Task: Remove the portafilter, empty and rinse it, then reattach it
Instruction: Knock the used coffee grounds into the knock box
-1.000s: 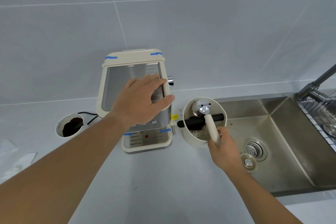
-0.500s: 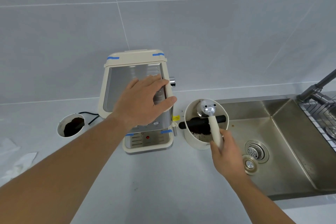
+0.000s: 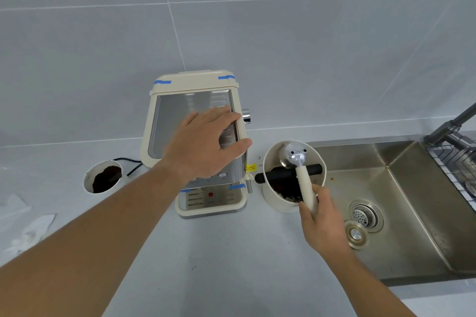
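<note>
Right hand (image 3: 320, 221) clamped round cream handle of portafilter (image 3: 300, 167), fingers wrapped, handle's near end hidden in the fist. Portafilter is flipped, metal head down inside the knock box (image 3: 275, 198), neck resting across the black knock bar (image 3: 278, 176). Basket opening faces down, so cannot tell if any puck is left in it. Dark grounds (image 3: 286, 192) lie in the box bottom, partly hidden behind the handle and bar.

Left hand (image 3: 203, 145) flat on top of the espresso machine (image 3: 167, 121), fingers spread apart, thumb hooked over the right edge, gripping nothing. Hand and wrist cover much of the steel top plate and part of the front buttons. Group head is under the overhang, not visible. Chrome knob (image 3: 246, 116) sticks out on machine's right side, blue tape strips at corners.

Knock box stands on the bench (image 3: 219, 265) just right of the machine, touching the sink (image 3: 412, 201) edge or close to it, hard to say. Drain strainer (image 3: 365, 215) in sink floor, loose stopper (image 3: 356, 235) near it, partly behind the right wrist. Faucet (image 3: 453, 123) and wire rack (image 3: 453, 162) cut off at right frame edge.

Left of the machine: small white cup of grounds (image 3: 103, 179), black cord (image 3: 131, 165) running behind it. Crumpled tissue (image 3: 28, 229) at far left, washed out, edges unclear.
</note>
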`<state>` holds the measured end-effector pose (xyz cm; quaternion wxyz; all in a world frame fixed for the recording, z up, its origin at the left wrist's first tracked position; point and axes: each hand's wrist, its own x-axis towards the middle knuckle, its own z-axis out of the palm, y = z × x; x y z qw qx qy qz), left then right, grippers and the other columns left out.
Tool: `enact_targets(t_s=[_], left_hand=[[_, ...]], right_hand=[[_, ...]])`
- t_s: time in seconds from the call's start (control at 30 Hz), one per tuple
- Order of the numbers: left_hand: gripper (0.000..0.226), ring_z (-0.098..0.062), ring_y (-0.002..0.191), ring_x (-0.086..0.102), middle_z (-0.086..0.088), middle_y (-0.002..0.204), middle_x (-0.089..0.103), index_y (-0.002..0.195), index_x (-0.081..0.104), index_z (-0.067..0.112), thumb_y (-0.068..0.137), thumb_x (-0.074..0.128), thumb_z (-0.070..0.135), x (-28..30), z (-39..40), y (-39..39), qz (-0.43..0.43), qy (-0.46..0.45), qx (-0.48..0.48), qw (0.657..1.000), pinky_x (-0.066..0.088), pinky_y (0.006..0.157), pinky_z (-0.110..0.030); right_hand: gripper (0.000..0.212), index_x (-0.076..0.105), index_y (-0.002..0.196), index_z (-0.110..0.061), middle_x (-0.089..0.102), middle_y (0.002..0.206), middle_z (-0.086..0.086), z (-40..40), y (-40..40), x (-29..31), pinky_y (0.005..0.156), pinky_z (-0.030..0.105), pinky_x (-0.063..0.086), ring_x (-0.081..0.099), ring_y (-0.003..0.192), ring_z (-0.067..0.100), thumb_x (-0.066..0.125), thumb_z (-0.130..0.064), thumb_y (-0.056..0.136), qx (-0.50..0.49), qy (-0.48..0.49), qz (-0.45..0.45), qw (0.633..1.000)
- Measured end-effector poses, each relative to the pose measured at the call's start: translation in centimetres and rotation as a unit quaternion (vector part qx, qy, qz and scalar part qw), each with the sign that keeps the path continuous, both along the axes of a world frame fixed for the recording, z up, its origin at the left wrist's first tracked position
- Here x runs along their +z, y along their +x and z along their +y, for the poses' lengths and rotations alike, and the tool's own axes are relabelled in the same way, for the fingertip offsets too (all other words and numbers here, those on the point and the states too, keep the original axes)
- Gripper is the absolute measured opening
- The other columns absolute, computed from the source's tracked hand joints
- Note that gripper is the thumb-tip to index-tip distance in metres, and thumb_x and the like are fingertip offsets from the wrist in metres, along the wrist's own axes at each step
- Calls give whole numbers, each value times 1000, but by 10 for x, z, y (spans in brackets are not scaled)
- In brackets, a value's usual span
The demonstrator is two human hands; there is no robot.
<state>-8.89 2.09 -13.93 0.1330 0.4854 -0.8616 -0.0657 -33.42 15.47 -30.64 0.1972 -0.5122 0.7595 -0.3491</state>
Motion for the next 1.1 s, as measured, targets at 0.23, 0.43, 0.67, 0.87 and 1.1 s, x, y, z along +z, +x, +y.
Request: enact_targets(t_s=[0.23,0.43,0.67,0.87,1.1], left_hand=[[70,-17,133,42,6,149,45,137,44,33,83,32,75,-2,0,0,1,-2,12,1000,23,116,-45],[71,-18,131,43,7,148,46,137,43,34,81,30,76,-2,-1,0,3,2,10,1000,23,115,-46],[71,-17,134,41,6,149,45,138,43,34,82,31,76,-4,-2,0,4,2,11,1000,21,115,-46],[70,-15,136,39,7,151,42,139,41,36,82,32,76,-4,-1,0,-3,5,18,1000,20,117,-44],[67,-12,138,37,7,152,42,139,42,37,84,36,73,-6,-1,0,-7,-4,24,1000,18,116,-41]], right_hand=[[37,45,126,-20,56,102,-2,3,-3,-2,70,34,39,54,85,20,60,-20,93,-5,-5,-6,1000],[39,46,128,-17,56,103,0,-1,-3,0,72,34,39,53,85,22,61,-20,92,1,18,-6,1000],[30,49,119,-28,60,86,-8,3,-1,8,53,25,39,59,70,10,61,-23,91,-26,16,-73,997],[34,52,114,-36,63,79,-2,4,-11,22,51,28,47,61,59,8,68,-25,87,-23,12,-167,986],[21,66,104,-11,66,67,9,-2,-18,52,44,30,48,57,51,21,67,-2,86,-22,38,-505,862]])
